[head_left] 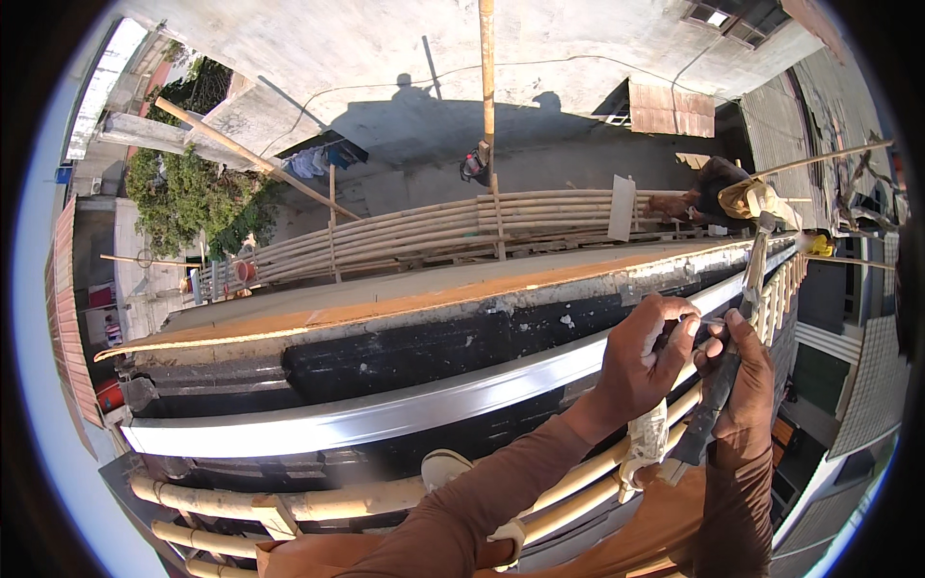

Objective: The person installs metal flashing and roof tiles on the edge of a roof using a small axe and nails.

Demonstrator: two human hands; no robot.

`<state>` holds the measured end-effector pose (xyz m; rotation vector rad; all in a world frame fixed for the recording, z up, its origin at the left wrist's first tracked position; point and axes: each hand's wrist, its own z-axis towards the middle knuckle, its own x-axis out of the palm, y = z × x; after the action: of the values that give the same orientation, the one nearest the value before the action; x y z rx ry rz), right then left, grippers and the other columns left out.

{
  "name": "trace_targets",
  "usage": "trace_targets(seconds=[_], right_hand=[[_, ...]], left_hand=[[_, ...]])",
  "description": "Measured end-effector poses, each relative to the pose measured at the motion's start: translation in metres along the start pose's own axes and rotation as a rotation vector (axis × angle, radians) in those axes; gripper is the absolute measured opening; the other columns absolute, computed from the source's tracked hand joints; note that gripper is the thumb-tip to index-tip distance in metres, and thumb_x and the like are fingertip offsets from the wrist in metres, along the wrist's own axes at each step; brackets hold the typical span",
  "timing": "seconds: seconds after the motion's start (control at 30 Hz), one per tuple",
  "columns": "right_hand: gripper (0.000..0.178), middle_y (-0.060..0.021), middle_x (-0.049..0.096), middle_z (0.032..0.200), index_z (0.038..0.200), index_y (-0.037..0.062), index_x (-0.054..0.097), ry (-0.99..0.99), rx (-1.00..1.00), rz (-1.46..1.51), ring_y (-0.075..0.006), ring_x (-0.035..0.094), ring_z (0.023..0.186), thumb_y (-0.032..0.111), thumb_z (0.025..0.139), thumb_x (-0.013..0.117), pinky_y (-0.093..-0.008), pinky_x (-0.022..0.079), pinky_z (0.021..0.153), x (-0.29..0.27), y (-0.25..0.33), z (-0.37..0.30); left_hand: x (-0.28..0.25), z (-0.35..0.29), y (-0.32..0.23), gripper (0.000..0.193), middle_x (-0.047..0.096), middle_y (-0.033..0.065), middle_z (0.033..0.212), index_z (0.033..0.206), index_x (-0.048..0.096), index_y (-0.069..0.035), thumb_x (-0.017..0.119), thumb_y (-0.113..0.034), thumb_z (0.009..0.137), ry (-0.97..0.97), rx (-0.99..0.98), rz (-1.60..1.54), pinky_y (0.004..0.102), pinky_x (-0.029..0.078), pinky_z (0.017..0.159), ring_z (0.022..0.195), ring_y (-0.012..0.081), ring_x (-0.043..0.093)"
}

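My left hand (647,358) is closed in a pinch above the bright silver metal channel (385,421). What its fingertips hold is too small to make out. Just right of it, my right hand (744,380) grips a long tool with a dark handle (715,409), whose kind I cannot tell. The fingertips of both hands are close together. The channel runs lengthwise along a black-coated ledge (385,361), beside a thin orange-brown board edge (318,323) farther off.
Bamboo scaffold poles (328,503) lie below me, with my shoe (443,468) beside them. More bamboo railing (405,234) runs beyond the ledge. A co-worker (729,193) bends at the far right end. An upright pole (488,77) stands ahead; the ground lies far below.
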<state>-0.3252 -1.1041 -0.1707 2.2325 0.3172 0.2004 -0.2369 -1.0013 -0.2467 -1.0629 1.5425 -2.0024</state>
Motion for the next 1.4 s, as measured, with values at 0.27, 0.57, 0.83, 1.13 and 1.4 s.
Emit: trace_targets(seconds=[0.27,0.57,0.83,1.13,1.4], right_hand=[[0.024,-0.0008,0.062,0.083,0.114,0.0032,0.06,0.117,0.169,-0.066,-0.0068,0.056,0.063,0.019,0.098,0.069,-0.0211,0.047,0.059,0.022,-0.012,-0.049],[0.028,-0.0014,0.061,0.088,0.117,0.002,0.057,0.154,0.147,-0.001,-0.0083,0.058,0.068,0.023,0.101,0.066,-0.0226,0.049,0.06,0.009,-0.02,-0.052],[0.031,-0.0046,0.063,0.091,0.115,0.0033,0.058,-0.051,0.142,-0.115,-0.0099,0.061,0.067,0.033,0.104,0.061,-0.025,0.051,0.052,0.006,-0.013,-0.043],[0.044,-0.0027,0.057,0.086,0.127,-0.0039,0.055,0.032,0.096,0.006,-0.0085,0.057,0.064,0.031,0.102,0.066,-0.0242,0.052,0.058,0.019,0.0,-0.039],[0.043,-0.0005,0.061,0.087,0.138,-0.003,0.051,0.135,0.119,0.083,-0.0067,0.062,0.063,0.027,0.108,0.055,-0.0227,0.054,0.051,0.007,-0.011,-0.043]], left_hand=[[-0.004,-0.014,-0.011,0.018,0.06,0.0054,0.098,0.108,0.061,0.001,0.059,-0.016,0.105,0.074,-0.265,-0.31,0.0229,0.046,0.069,0.078,0.0071,0.056],[-0.001,-0.02,-0.011,0.015,0.061,0.0084,0.098,0.105,0.068,0.0,0.071,-0.012,0.096,0.114,-0.137,-0.131,0.025,0.046,0.067,0.081,0.011,0.058],[-0.005,-0.015,-0.001,0.012,0.058,-0.0021,0.084,0.104,0.065,-0.001,0.064,-0.012,0.102,-0.023,-0.337,-0.118,0.0219,0.044,0.069,0.074,0.0038,0.048],[-0.019,-0.003,0.014,0.021,0.064,-0.0011,0.085,0.107,0.066,-0.001,0.07,-0.021,0.1,0.161,-0.462,-0.057,0.0222,0.043,0.065,0.071,0.0027,0.051],[-0.085,0.031,-0.002,0.036,0.067,0.021,0.083,0.106,0.062,0.005,0.065,-0.03,0.098,0.27,-0.241,0.341,0.0419,0.049,0.07,0.071,0.0289,0.063]])
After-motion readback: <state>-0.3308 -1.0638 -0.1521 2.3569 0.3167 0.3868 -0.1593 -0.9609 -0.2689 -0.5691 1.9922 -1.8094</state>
